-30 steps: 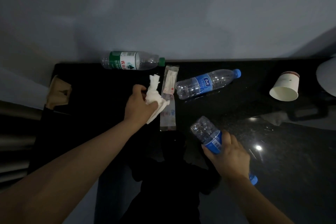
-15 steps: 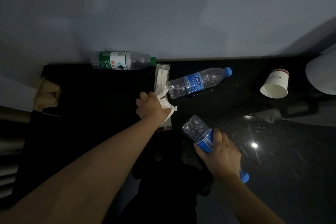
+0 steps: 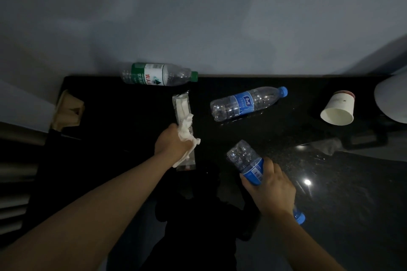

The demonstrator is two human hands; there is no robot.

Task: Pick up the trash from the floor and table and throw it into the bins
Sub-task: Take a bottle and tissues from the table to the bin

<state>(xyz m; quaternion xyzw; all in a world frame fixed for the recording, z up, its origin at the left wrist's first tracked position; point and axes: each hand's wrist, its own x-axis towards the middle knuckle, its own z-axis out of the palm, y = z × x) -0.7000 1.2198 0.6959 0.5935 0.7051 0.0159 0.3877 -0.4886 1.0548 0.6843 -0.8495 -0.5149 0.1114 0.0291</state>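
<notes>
One crumpled white paper tissue (image 3: 186,126), clenched in the curled left hand (image 3: 174,144) and spilling out on its right side, over a long clear plastic wrapper (image 3: 181,103) that lies on the glossy black table (image 3: 110,105).

- Right of the left hand: right hand (image 3: 271,189), wrapped round a clear blue-labelled plastic bottle (image 3: 246,160).
- Beyond the left hand: second blue-labelled bottle (image 3: 246,103) and green-labelled bottle (image 3: 158,77), both lying flat.
- Far right of the left hand: white paper cup (image 3: 338,109), on its side.

Both forearms are bare down to the left hand (image 3: 174,144) and right hand (image 3: 273,191)

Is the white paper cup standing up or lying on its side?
On its side. The paper cup lies tipped on the black table, its open mouth facing the camera.
</notes>
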